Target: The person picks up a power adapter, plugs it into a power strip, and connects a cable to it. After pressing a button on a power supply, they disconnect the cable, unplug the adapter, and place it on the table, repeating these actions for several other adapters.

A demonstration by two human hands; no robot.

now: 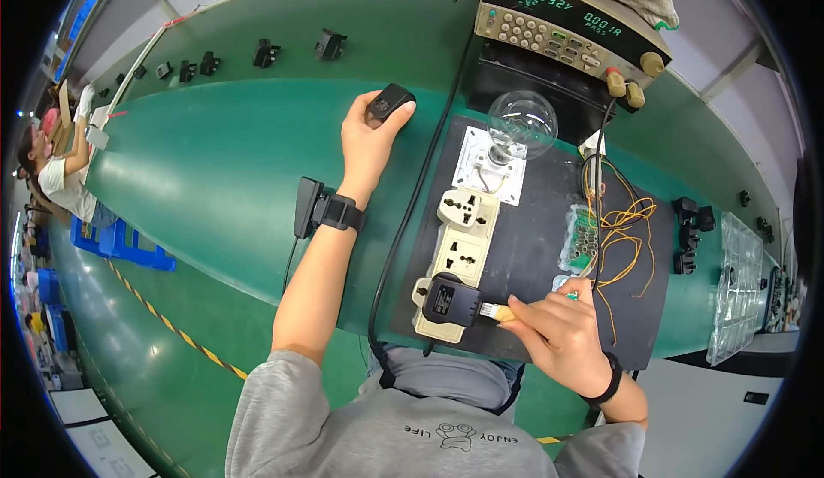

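Our left hand (365,141) gripped an adapter (393,100); our right hand (562,334) pinched a plug (499,311), apparently to square it to the charger (452,300) alongside.

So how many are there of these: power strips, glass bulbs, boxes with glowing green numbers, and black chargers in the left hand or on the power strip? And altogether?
Power strips: 1
Glass bulbs: 1
Glowing-number boxes: 1
Black chargers: 2, one in the left hand, one on the strip
Total: 5
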